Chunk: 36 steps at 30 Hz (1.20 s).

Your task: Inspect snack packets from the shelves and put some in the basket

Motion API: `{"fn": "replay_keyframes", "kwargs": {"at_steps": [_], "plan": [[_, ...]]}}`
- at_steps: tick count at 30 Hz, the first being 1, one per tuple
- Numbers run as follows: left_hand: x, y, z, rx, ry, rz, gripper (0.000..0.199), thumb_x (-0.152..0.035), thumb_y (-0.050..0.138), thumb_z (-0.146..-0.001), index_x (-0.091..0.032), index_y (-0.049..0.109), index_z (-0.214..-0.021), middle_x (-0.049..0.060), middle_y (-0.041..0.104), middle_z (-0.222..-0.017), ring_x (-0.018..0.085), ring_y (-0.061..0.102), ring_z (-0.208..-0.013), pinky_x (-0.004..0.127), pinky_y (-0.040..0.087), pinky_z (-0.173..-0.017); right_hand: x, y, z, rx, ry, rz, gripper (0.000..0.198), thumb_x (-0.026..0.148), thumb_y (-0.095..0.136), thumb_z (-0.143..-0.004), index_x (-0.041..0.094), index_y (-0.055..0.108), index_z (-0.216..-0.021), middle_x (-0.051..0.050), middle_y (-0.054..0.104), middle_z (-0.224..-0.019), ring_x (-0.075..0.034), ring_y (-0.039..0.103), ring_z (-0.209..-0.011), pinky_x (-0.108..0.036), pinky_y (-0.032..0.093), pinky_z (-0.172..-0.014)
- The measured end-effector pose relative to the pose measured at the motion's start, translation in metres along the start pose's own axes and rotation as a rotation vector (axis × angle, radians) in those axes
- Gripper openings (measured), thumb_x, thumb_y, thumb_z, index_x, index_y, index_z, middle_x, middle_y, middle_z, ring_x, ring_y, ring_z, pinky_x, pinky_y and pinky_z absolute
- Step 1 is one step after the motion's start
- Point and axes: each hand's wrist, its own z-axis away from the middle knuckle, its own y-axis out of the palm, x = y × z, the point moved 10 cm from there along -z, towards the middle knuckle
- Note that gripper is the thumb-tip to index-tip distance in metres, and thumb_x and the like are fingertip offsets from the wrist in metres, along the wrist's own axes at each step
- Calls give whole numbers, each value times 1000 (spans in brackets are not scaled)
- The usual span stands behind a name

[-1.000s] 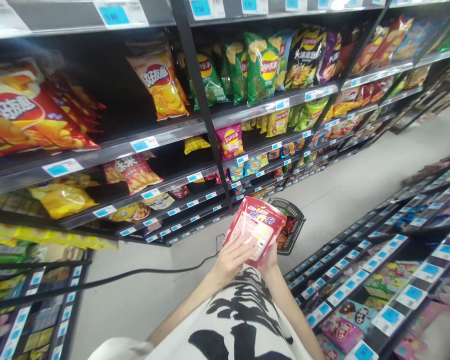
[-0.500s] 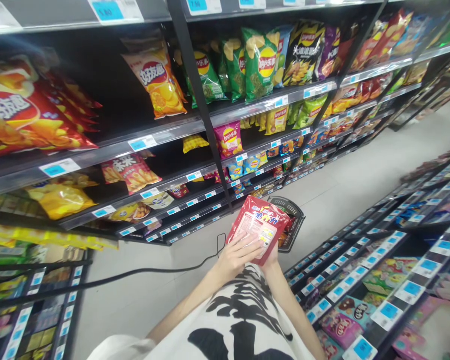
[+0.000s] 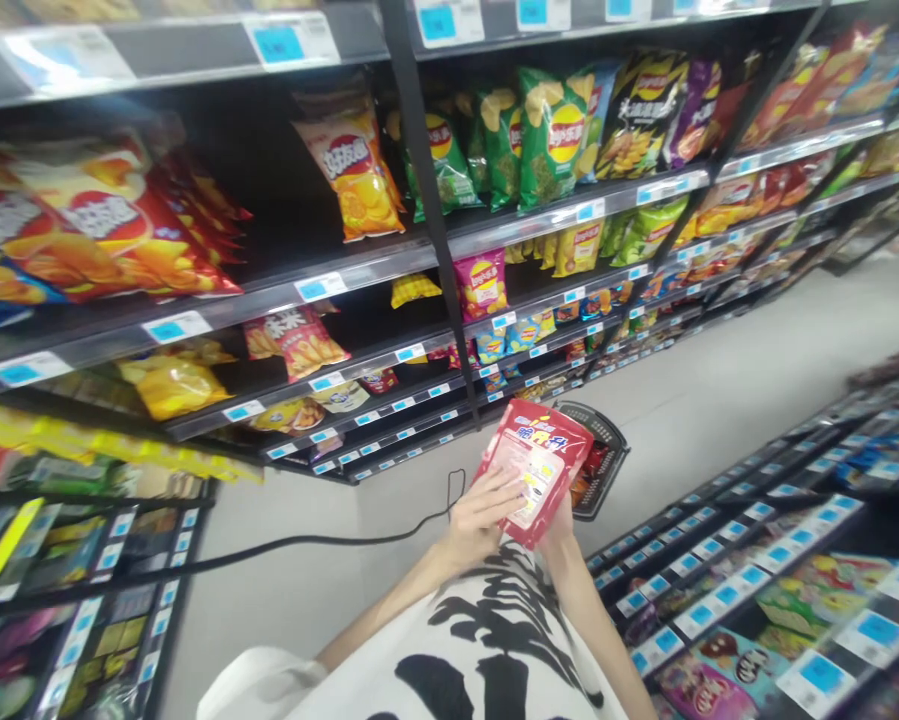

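Note:
A red snack bag (image 3: 558, 430) with a pale printed panel is held in front of my body, tilted, its printed side facing me. My left hand (image 3: 486, 508) is at its lower left, the fingers laid together across the front; the left thumb is hidden. Under the lower right side, my right hand (image 3: 558, 525) supports the bag from behind, with most of its fingers out of sight. Just beyond the bag, a black basket (image 3: 612, 462) with perforated walls shows, partly covered by it. Reddish packets lie inside the basket.
Tall shelves (image 3: 374, 265) of chip bags with blue price tags run along the far side. A black cable (image 3: 291, 543) crosses over the pale floor (image 3: 269, 610) at left. Lower shelves (image 3: 719, 600) of colourful packets flank the right, and another rack (image 3: 66, 590) stands at left.
The view has shifted slightly, so the shelves, bag and basket sit a little farther right and more shows at left. Both hands keep their hold; the bag's tilt has changed slightly.

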Motion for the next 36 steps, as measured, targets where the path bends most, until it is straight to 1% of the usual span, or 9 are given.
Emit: {"fn": "replay_keyframes", "kwargs": {"at_steps": [2,4,8,12,17,19,22,30,36], "plan": [[17,-14,4,-181,-201,145,32,-28,69,-88,-22,72,-118,14,74,-123,31,65,-125,55,51,-108,-8,28,0,226,95,-135,58,69,56,-84,21,75,-109,-14,74,-113,-33,70,-104,-49,58,-86],[37,-21,11,-310,-416,308,47,-39,76,-82,-19,67,-124,17,69,-131,33,64,-125,50,53,-106,-19,46,-1,337,175,-284,51,61,71,-79,25,70,-114,-11,72,-123,-30,69,-107,-47,58,-90],[63,-23,19,-400,-651,494,72,-50,84,-72,-18,56,-130,18,63,-138,34,63,-125,46,53,-106,-32,32,-16,151,146,-288,47,45,85,-72,26,67,-110,-6,74,-114,-23,72,-95,-40,60,-84],[76,-33,21,-445,-656,431,72,-51,80,-76,-18,51,-133,18,61,-137,32,62,-126,45,52,-106,-20,12,-22,11,-8,-147,52,41,87,-70,24,63,-114,-5,74,-110,-22,71,-96,-38,58,-85],[59,-77,16,-551,-472,-127,72,-34,75,-84,-22,40,-145,17,52,-148,29,50,-139,50,39,-118,8,21,-15,89,-281,342,40,43,84,-72,18,67,-100,-8,76,-99,-23,69,-89,-36,54,-84],[41,-84,5,-496,-306,-353,65,-23,74,-83,-24,46,-142,15,50,-150,29,46,-142,54,37,-119,11,26,-11,109,-365,572,34,47,80,-76,19,68,-93,-6,75,-90,-22,67,-81,-33,52,-77],[35,-73,-10,-272,-155,-506,48,-14,68,-85,-26,59,-131,12,54,-148,29,45,-142,56,34,-119,10,31,-9,149,-470,779,29,49,74,-82,21,66,-90,-5,72,-85,-22,65,-78,-33,49,-74],[101,-45,-1,264,-546,-360,68,-25,83,-70,-30,62,-135,7,73,-119,28,67,-110,38,52,-97,1,45,-5,362,-680,1044,19,36,60,-93,24,70,-104,-8,72,-98,-28,64,-92,-40,48,-83],[109,-50,4,461,-547,-159,50,-28,88,-63,-29,77,-112,4,79,-104,26,72,-95,29,51,-85,-14,50,-4,484,-663,1056,18,34,62,-91,24,70,-104,-8,72,-96,-29,65,-91,-41,50,-80]]}}
